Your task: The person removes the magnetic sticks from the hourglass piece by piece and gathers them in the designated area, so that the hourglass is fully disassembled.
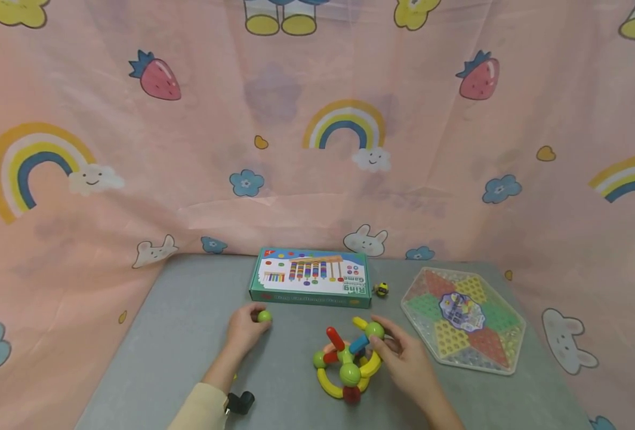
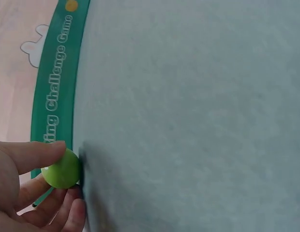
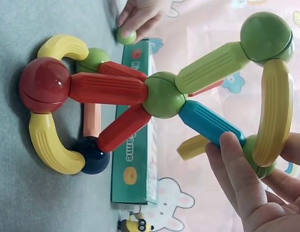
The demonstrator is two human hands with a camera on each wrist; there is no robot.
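My left hand (image 1: 244, 329) pinches a loose green ball (image 2: 63, 170) between thumb and fingers, just in front of the green box. To the right, a ball-and-rod building toy (image 1: 350, 374) stands on the table. Its red, green and dark blue balls join straight rods and curved yellow rods. My right hand (image 1: 407, 361) holds a green ball (image 3: 256, 157) on the upper right of this structure, with fingers at the end of a blue rod (image 3: 210, 122). A curved yellow rod (image 3: 275, 111) rises from that ball to another green ball (image 3: 267, 37).
The "Ring Challenge Game" box (image 1: 311, 278) lies at the table's back. Beside it stands a small yellow-and-black figure (image 1: 382, 289). A hexagonal game board (image 1: 465, 319) lies at the right. Behind the table hangs a pink patterned cloth (image 1: 307, 209). A black object (image 1: 240, 402) is by the left wrist.
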